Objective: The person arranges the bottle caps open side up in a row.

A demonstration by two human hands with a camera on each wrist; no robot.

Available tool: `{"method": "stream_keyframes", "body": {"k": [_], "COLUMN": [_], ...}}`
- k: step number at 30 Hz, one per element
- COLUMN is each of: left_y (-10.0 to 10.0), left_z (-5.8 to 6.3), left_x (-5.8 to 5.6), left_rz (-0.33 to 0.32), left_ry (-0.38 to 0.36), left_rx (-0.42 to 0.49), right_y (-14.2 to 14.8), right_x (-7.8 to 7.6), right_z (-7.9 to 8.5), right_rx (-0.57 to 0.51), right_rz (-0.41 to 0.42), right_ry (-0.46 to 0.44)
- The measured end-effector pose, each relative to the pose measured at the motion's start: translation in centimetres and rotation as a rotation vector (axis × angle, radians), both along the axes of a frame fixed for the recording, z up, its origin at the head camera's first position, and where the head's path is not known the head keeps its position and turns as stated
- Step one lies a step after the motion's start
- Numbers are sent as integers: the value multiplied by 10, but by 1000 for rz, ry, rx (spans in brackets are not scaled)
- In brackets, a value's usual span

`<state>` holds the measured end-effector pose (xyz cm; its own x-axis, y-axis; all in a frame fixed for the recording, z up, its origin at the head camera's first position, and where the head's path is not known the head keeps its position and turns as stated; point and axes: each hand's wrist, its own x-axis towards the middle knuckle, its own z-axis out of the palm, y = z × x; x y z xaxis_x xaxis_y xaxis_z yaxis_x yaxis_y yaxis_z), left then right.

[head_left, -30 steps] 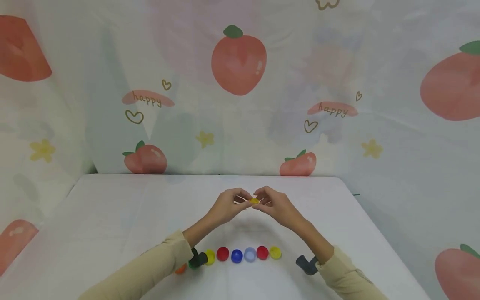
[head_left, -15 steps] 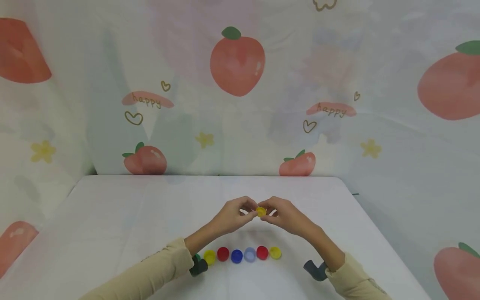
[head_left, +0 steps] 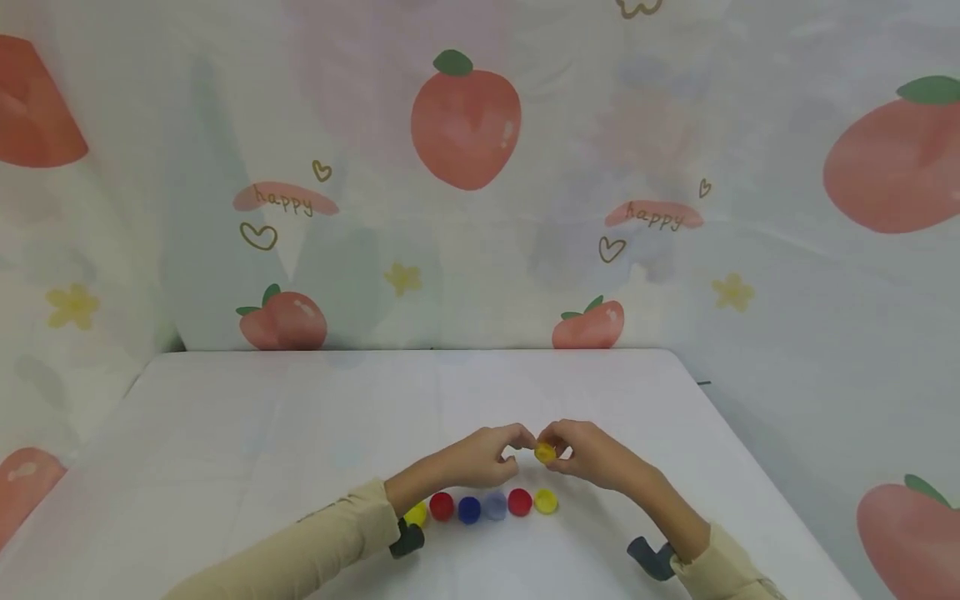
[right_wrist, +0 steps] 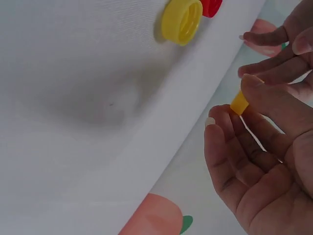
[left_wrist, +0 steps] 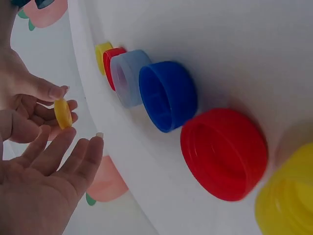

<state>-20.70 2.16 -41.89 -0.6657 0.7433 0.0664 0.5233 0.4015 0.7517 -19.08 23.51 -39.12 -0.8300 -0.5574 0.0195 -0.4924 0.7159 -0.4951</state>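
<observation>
My right hand (head_left: 596, 454) pinches a small yellow bottle cap (head_left: 545, 452) between thumb and fingers, raised above the table. Beside it, my left hand (head_left: 480, 458) has its thumb spread away from the fingers. In the left wrist view, the left fingers (left_wrist: 80, 161) extend loosely by the held cap (left_wrist: 62, 113); whether a fingertip touches it I cannot tell. On the table runs a row of caps: yellow (head_left: 416, 513), red (head_left: 442, 506), dark blue (head_left: 469, 510), pale blue (head_left: 495, 506), red (head_left: 520, 502) and yellow (head_left: 546, 501). The left forearm hides the row's left end.
The white table (head_left: 300, 433) meets a fruit-print cloth (head_left: 465, 250) at its back and sides. Dark wrist-worn pieces hang below the left cuff (head_left: 407, 540) and the right cuff (head_left: 651, 558), close over the tabletop.
Both hands have come nearer and shifted right with the yellow bottle cap. The left thumb has parted from the cap, leaving it in the right hand. The row looks unchanged.
</observation>
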Motion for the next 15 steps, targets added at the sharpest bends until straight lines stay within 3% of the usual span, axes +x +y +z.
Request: {"method": "stream_keyframes", "body": {"k": [4,9,15], "left_y": [4,4,4], "left_z": [-2,0,-1], "left_x": [1,1,1], "left_rz": [-56,-58,-66], "left_ry": [-4,10,29], "left_rx": [-51,-64,-65], "right_y": [7,15,20], "right_x": [5,11,14], "right_z": [-4,-11,-18], "right_rx": [70,156,172], "right_rz": [-18,-85,-116], "right_ry": [-20,-103,-183]}}
